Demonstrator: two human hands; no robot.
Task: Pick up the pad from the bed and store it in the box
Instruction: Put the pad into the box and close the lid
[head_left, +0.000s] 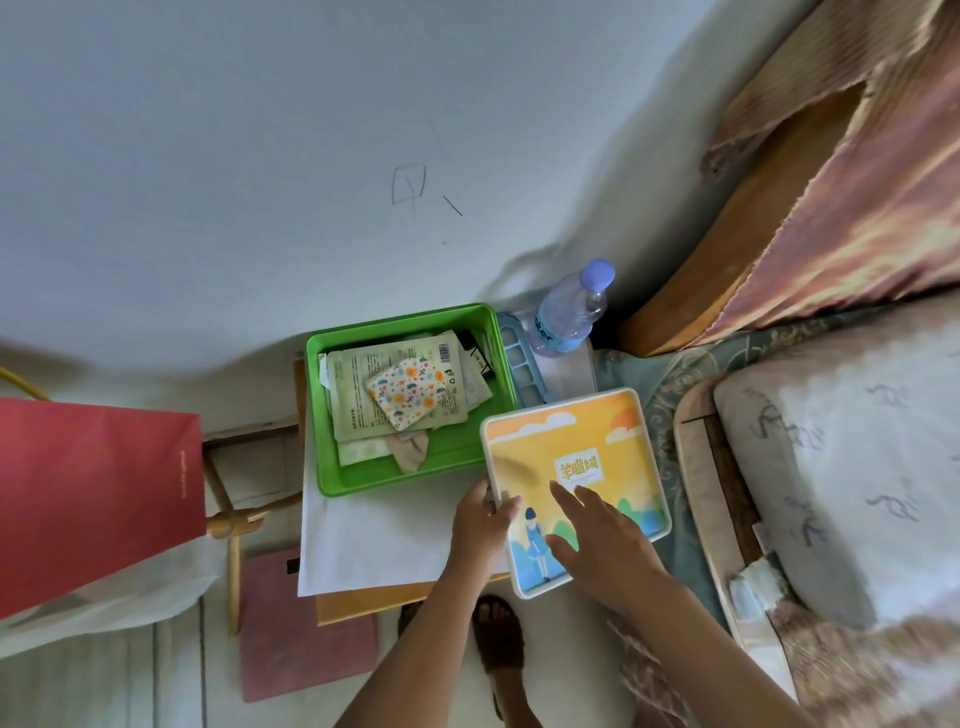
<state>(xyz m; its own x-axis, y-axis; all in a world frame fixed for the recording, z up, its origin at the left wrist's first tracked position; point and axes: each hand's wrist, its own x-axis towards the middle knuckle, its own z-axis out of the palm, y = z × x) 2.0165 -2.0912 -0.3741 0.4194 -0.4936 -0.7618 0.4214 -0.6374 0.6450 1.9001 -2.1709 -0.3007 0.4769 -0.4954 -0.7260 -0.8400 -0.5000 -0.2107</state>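
A green plastic box (332, 467) stands open on a small bedside table. Inside it lies the pad (408, 391), a small square packet with a flower print, on top of several flat sachets. To the right of the box, partly over its corner, is a white-rimmed lid (582, 441) with an orange and yellow picture. My left hand (480, 525) grips the lid's left edge. My right hand (605, 543) rests flat on the lid's top with fingers spread.
A water bottle (569, 312) and a blue grid tray (517, 358) stand behind the box by the wall. White paper (374, 540) covers the table. A red bag (93, 493) hangs left, a pink bag (306, 639) lies below. The bed (841, 457) is right.
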